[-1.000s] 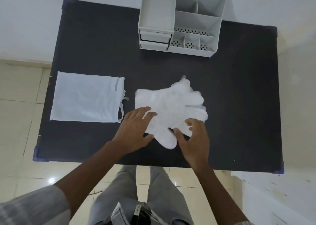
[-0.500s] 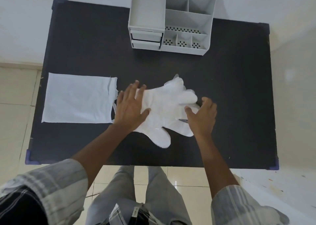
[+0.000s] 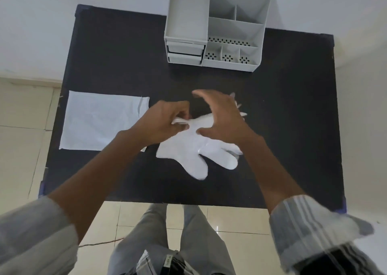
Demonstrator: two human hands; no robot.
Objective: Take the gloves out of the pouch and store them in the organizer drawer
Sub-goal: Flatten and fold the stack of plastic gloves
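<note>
Gloves [image 3: 194,149] lie mid-table [image 3: 117,51], long axis running left-right, fingers pointing right. Left hand [image 3: 165,124] pinches the cuff end off the surface; right hand [image 3: 222,117] hovers with fingers spread. Pouch [image 3: 98,122] sits flat left.

My right hand [image 3: 222,120] is motion-blurred and covers the gloves' [image 3: 194,149] finger ends. My left hand [image 3: 165,124] hides the cuff edge it pinches and the pouch's [image 3: 100,122] near corner. The organizer's [image 3: 215,28] top is cut off.

One pouch [image 3: 100,122], one stack of gloves [image 3: 196,151], one organizer [image 3: 217,28] with two drawers [image 3: 185,48], two hands [image 3: 165,122].
</note>
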